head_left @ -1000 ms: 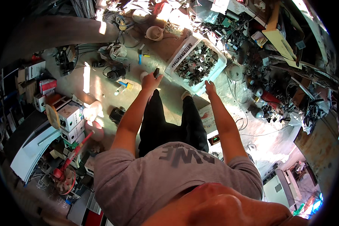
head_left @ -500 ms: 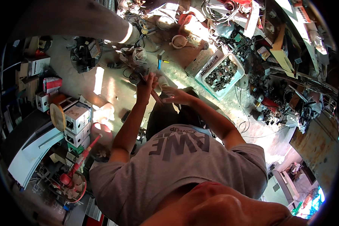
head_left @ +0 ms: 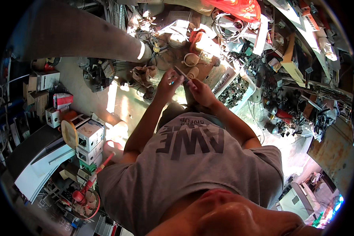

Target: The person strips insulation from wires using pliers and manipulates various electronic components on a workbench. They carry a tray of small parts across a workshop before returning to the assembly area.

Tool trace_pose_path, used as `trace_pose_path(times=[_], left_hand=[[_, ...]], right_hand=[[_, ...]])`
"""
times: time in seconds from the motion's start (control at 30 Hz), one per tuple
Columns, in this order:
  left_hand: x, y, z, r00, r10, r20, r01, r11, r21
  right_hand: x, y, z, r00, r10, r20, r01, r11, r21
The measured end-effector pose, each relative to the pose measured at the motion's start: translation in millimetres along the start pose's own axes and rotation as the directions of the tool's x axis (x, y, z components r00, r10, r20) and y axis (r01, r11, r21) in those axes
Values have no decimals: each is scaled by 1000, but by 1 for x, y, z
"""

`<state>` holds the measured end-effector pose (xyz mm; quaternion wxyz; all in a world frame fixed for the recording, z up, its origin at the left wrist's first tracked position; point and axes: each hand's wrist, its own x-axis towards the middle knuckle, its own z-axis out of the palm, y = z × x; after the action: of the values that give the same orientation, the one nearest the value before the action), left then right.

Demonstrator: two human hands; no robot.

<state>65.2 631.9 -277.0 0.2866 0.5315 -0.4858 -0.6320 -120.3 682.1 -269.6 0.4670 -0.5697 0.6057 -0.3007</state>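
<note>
In front of my body both hands are raised close together around a narrow, flat, stick-like piece (head_left: 180, 72), its kind too small to make out. My right hand (head_left: 200, 93) is closed on its nearer end. My left hand (head_left: 171, 82) has its fingers curled at the piece's other side, with a small gap showing between them. Just beyond the hands is a beige rounded thing (head_left: 193, 73), partly hidden by the right hand. A round tan pot (head_left: 191, 59) stands farther off on the floor.
A white bin (head_left: 247, 88) of small dark parts stands to the right, beside heaps of scrap. A crumpled brown bag (head_left: 144, 74) lies ahead left. Stacked white boxes (head_left: 89, 133) and a red-handled thing (head_left: 91, 183) are at left. A thick post (head_left: 86, 33) crosses the upper left.
Both hands have moved up and to the right in the picture and come together. The long piece in the left hand now shows at a different angle, with the right hand closed on it.
</note>
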Motion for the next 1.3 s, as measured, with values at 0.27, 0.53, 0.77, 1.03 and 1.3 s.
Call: trace_pose_path(times=[0.27, 0.53, 0.77, 1.03, 1.3], left_hand=[[104, 81, -6, 996, -64, -66, 60, 996, -62], [174, 141, 46, 967, 205, 153, -213, 976, 39], [233, 193, 75, 899, 288, 331, -324, 944, 59], [270, 258, 86, 911, 251, 327, -319, 931, 177], [377, 338, 9, 713, 701, 16, -665, 667, 336]], right_hand=[[65, 49, -126, 891, 137, -434, -128, 990, 50], [53, 64, -186, 758, 218, -615, 135, 870, 475], [-20, 92, -192, 470, 485, -737, 87, 806, 586], [-47, 91, -205, 398, 461, -793, 118, 832, 543], [70, 2, -218, 597, 420, -683, 99, 807, 582]])
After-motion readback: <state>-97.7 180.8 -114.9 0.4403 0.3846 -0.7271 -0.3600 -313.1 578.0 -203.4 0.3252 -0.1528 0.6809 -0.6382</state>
